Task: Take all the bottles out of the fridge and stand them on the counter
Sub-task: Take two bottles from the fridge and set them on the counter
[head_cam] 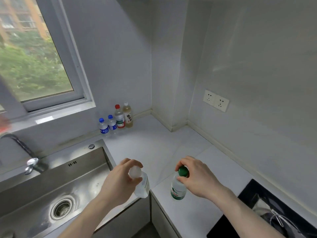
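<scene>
My left hand (pixel 122 176) is curled round the neck of a clear bottle with a white cap (pixel 137 180), fingers wrapped just under the cap, and my right hand (pixel 193 174) pinches the green cap of a clear bottle with a green label (pixel 178 185) between thumb and fingertips. Both bottles hang straight down from my grip, long axes upright, caps toward me. The white-capped one sits over the near edge of the bench (pixel 154 148), right by the sink's (pixel 56 184) right rim; I cannot tell whether its base touches the bench. The green-capped one is further in, to the right of the seam, its base at or just above the surface. Both forearms reach forward from the near edge, wrists bent down, left arm nearer the sink, right arm nearer the dark hob (pixel 267 212) at the near right corner.

What the next move turns on, I judge, is straight down: each base needs flat bench under it, and the left bottle is close enough to the edge that I would shift it inward first.

Four bottles already stand in a row at the far edge under the window (pixel 34 54): two small blue-capped bottles (pixel 107 125), a red-capped bottle (pixel 119 116) and a yellowish bottle (pixel 128 115), well apart from my hands. The fridge is not in view
</scene>
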Motion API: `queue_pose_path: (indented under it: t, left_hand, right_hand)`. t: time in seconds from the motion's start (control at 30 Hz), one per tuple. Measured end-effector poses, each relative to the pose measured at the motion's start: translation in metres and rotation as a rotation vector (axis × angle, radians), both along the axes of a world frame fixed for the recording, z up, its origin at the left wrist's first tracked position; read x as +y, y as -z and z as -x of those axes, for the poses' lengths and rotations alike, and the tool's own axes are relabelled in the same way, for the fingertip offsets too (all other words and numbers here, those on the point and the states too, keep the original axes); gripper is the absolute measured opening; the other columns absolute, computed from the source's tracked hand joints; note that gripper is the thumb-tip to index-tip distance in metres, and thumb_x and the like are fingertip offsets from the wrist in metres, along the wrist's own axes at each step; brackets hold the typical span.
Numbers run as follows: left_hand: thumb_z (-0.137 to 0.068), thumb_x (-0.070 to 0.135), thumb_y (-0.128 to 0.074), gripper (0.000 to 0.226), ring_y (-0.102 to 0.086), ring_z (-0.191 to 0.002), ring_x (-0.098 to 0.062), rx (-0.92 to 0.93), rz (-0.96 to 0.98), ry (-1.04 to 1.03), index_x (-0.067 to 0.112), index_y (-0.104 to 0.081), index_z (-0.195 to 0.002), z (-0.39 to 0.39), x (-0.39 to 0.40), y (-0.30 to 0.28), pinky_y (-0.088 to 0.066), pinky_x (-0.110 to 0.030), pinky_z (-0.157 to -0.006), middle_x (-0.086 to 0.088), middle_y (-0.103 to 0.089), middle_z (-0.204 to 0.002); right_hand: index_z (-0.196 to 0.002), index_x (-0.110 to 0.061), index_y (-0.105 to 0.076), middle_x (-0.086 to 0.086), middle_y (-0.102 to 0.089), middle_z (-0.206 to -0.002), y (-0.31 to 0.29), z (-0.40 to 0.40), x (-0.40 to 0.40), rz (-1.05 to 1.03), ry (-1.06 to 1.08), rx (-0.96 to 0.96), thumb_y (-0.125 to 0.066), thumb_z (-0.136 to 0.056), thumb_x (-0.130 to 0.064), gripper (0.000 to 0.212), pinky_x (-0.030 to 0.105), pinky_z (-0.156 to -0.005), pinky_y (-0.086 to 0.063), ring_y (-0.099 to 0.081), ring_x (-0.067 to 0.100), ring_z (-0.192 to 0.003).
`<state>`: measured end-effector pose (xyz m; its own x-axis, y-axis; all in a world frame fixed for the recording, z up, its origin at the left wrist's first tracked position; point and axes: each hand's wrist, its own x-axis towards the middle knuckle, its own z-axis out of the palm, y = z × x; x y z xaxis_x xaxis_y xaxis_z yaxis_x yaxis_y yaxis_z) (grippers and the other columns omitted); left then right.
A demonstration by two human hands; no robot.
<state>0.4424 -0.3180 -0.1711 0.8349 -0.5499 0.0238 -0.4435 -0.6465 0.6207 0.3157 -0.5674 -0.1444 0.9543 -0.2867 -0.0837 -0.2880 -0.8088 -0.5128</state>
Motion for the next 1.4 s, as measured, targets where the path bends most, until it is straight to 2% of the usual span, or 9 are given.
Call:
queue_pose_path:
  t: [0.13, 0.37, 0.57, 0.83, 1.03, 1.23, 1.3, 1.4]
  left_hand:
    - [-0.090, 0.032, -0.075, 0.029, -0.063, -0.073, -0.004, 0.003, -0.012, -0.028, 0.048, -0.061, -0.110, -0.027, -0.001, 0.005, -0.055, -0.030, -0.075, 0.027, -0.054, -0.111]
    - [-0.088, 0.034, -0.076, 0.030, -0.062, -0.086, -0.015, 0.035, -0.051, -0.042, 0.047, -0.061, -0.111, -0.086, 0.007, 0.020, -0.055, -0.032, -0.081, 0.026, -0.055, -0.116]
    - [-0.090, 0.034, -0.076, 0.032, -0.062, -0.104, -0.017, 0.008, -0.152, 0.008, 0.042, -0.061, -0.118, -0.141, 0.009, 0.028, -0.054, -0.033, -0.087, 0.021, -0.056, -0.123]
    - [-0.093, 0.030, -0.074, 0.034, -0.064, -0.104, -0.020, -0.017, -0.272, 0.110, 0.036, -0.060, -0.123, -0.206, -0.002, 0.048, -0.054, -0.034, -0.086, 0.012, -0.056, -0.130]
    - [-0.095, 0.025, -0.072, 0.033, -0.063, -0.106, -0.022, 0.005, -0.280, 0.131, 0.031, -0.059, -0.125, -0.240, -0.029, 0.061, -0.053, -0.030, -0.084, 0.007, -0.055, -0.134]
    - [-0.096, 0.021, -0.070, 0.034, -0.063, -0.108, -0.027, 0.024, -0.286, 0.127, 0.030, -0.058, -0.126, -0.270, -0.062, 0.068, -0.054, -0.034, -0.079, 0.006, -0.053, -0.136]
    - [-0.095, 0.020, -0.070, 0.034, -0.063, -0.108, -0.029, 0.038, -0.284, 0.122, 0.031, -0.058, -0.125, -0.281, -0.072, 0.071, -0.057, -0.041, -0.085, 0.006, -0.053, -0.136]
    - [-0.095, 0.018, -0.070, 0.035, -0.062, -0.110, -0.028, 0.042, -0.281, 0.122, 0.029, -0.058, -0.127, -0.297, -0.089, 0.076, -0.056, -0.042, -0.092, 0.004, -0.054, -0.136]
  right_hand:
    - [-0.099, -0.035, -0.063, -0.022, -0.054, -0.103, 0.004, -0.039, -0.008, -0.001, -0.043, 0.017, -0.072, -0.088, -0.028, 0.016, 0.025, -0.083, -0.048, -0.058, 0.008, -0.094]
    - [-0.100, -0.035, -0.063, -0.021, -0.055, -0.106, 0.019, -0.103, -0.005, -0.022, -0.042, 0.043, -0.073, -0.089, -0.029, 0.017, 0.026, -0.084, -0.050, -0.058, 0.008, -0.097]
    - [-0.099, -0.038, -0.061, -0.021, -0.055, -0.107, 0.039, -0.155, 0.005, -0.034, 0.008, 0.072, -0.073, -0.089, -0.031, 0.017, 0.027, -0.087, -0.048, -0.057, 0.009, -0.101]
    - [-0.101, -0.037, -0.062, -0.016, -0.055, -0.109, 0.066, -0.214, 0.014, -0.036, 0.103, 0.073, -0.072, -0.091, -0.026, 0.018, 0.028, -0.087, -0.047, -0.057, 0.012, -0.101]
    - [-0.105, -0.033, -0.064, -0.011, -0.057, -0.115, 0.078, -0.251, 0.003, -0.031, 0.136, 0.094, -0.071, -0.091, -0.022, 0.019, 0.032, -0.093, -0.049, -0.059, 0.017, -0.108]
    - [-0.108, -0.029, -0.066, -0.005, -0.059, -0.122, 0.087, -0.288, -0.021, -0.021, 0.138, 0.109, -0.071, -0.092, -0.019, 0.019, 0.031, -0.093, -0.048, -0.060, 0.020, -0.110]
    - [-0.109, -0.028, -0.065, -0.004, -0.058, -0.124, 0.090, -0.298, -0.029, -0.019, 0.133, 0.118, -0.069, -0.094, -0.018, 0.019, 0.032, -0.093, -0.048, -0.060, 0.022, -0.111]
    - [-0.112, -0.025, -0.064, -0.002, -0.057, -0.126, 0.097, -0.313, -0.041, -0.005, 0.122, 0.129, -0.067, -0.097, -0.016, 0.018, 0.032, -0.095, -0.048, -0.060, 0.022, -0.113]
